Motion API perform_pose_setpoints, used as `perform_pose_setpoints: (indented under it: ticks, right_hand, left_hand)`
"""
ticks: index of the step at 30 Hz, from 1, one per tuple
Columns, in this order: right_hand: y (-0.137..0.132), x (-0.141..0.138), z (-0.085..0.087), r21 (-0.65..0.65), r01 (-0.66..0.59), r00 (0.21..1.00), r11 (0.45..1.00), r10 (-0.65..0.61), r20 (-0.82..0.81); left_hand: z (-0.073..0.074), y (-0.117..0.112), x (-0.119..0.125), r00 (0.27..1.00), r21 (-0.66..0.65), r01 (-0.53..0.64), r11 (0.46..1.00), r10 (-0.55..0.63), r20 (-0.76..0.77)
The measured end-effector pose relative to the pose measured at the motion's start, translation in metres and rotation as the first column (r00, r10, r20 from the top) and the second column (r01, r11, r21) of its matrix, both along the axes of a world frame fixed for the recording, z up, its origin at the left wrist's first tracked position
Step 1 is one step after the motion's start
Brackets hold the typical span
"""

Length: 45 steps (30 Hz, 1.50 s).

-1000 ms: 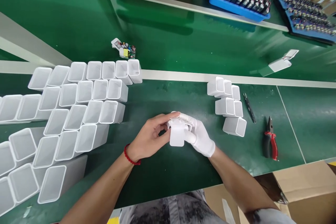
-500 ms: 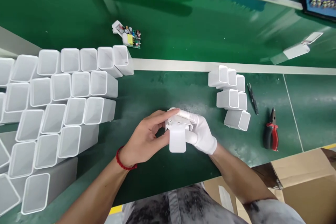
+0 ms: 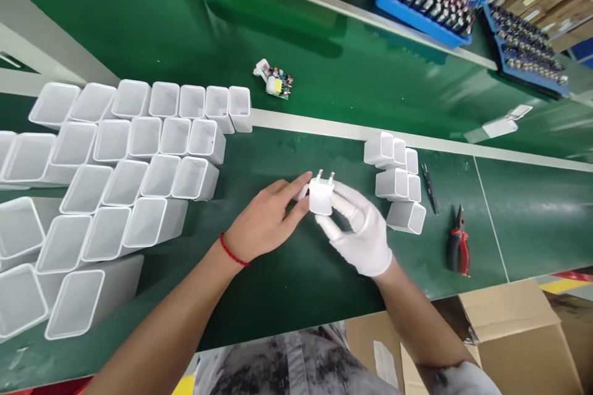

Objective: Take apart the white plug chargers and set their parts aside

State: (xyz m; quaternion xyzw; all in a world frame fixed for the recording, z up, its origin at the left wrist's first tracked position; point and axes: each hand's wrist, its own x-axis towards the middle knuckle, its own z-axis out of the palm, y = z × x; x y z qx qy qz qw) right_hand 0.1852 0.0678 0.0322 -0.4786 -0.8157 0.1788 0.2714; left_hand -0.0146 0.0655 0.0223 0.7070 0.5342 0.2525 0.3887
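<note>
Between my hands, over the green bench, is a white two-pin plug part, its metal pins pointing away from me. My left hand, bare with a red cord at the wrist, pinches its left side between thumb and forefinger. In a white glove, my right hand grips the right side with its fingertips. The far side of the part is hidden. Beyond it lies a circuit board with a white plastic piece attached.
Rows of open white housings fill the left side. Several smaller groupings of housings stand at right, beside tweezers and red-black pliers. Blue trays of components sit on the shelf. A cardboard box is below right.
The white part has been turned: its flat flap hung toward me, and now its two pins point away. My right fingers have spread wider around it. The camera view has shifted.
</note>
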Motion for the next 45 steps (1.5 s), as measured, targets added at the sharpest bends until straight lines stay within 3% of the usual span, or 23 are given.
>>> perform_pose_setpoints:
  ticks: [3, 5, 8, 11, 14, 18, 22, 26, 30, 33, 36, 42, 45]
  right_hand:
    - [-0.003, -0.007, -0.009, 0.111, -0.102, 0.99, 0.988, 0.09, 0.112]
    - [-0.001, -0.009, -0.02, 0.103, -0.067, 0.991, 0.992, 0.054, 0.125]
    - [0.004, -0.012, -0.037, 0.08, -0.075, 0.987, 0.994, 0.062, 0.151]
    - [0.006, -0.011, -0.043, 0.215, -0.124, 0.981, 0.969, 0.088, 0.172]
    - [-0.001, -0.005, -0.036, 0.343, -0.095, 0.984, 0.934, 0.035, 0.177]
    - [-0.012, 0.006, -0.029, 0.396, 0.065, 0.989, 0.916, -0.111, 0.095]
    - [-0.014, 0.006, -0.038, 0.488, -0.005, 0.976, 0.873, -0.101, 0.191]
    - [-0.012, 0.003, -0.04, 0.399, 0.059, 0.968, 0.915, -0.15, 0.202]
    - [-0.011, 0.003, -0.047, 0.449, 0.076, 0.971, 0.89, -0.169, 0.171]
    - [-0.012, 0.005, -0.048, 0.43, 0.057, 0.974, 0.901, -0.145, 0.174]
    - [-0.013, 0.003, -0.045, 0.409, 0.163, 0.965, 0.898, -0.232, 0.125]
    - [-0.009, -0.009, -0.038, 0.219, 0.026, 0.986, 0.975, -0.061, 0.155]
    - [-0.006, 0.0, -0.03, 0.181, 0.072, 0.997, 0.981, -0.067, -0.037]
  left_hand:
    - [0.001, 0.001, -0.002, 0.976, 0.179, 0.036, 0.983, 0.003, -0.216]
    - [0.0, 0.002, -0.009, 0.971, 0.153, 0.051, 0.987, -0.013, -0.237]
    - [-0.003, 0.003, -0.022, 0.993, 0.026, 0.077, 0.997, -0.074, -0.092]
    - [-0.008, 0.004, -0.032, 0.999, -0.011, 0.024, 1.0, -0.024, 0.025]
    - [-0.014, 0.006, -0.034, 0.993, -0.008, -0.062, 0.998, 0.062, 0.1]
    - [-0.02, 0.007, -0.031, 0.978, 0.066, -0.159, 0.985, 0.148, 0.148]
    - [-0.023, 0.007, -0.03, 0.978, 0.106, -0.181, 0.978, 0.168, 0.121]
    - [-0.021, 0.006, -0.029, 0.979, 0.098, -0.188, 0.977, 0.178, 0.102]
    - [-0.02, 0.006, -0.028, 0.985, 0.138, -0.165, 0.977, 0.155, 0.081]
    - [-0.021, 0.006, -0.028, 0.986, 0.127, -0.161, 0.979, 0.154, 0.07]
    - [-0.022, 0.006, -0.028, 0.982, 0.126, -0.167, 0.978, 0.154, 0.107]
    - [-0.021, 0.007, -0.029, 0.979, 0.119, -0.176, 0.977, 0.161, 0.129]
    - [-0.02, 0.008, -0.03, 0.972, 0.073, -0.196, 0.978, 0.184, 0.149]
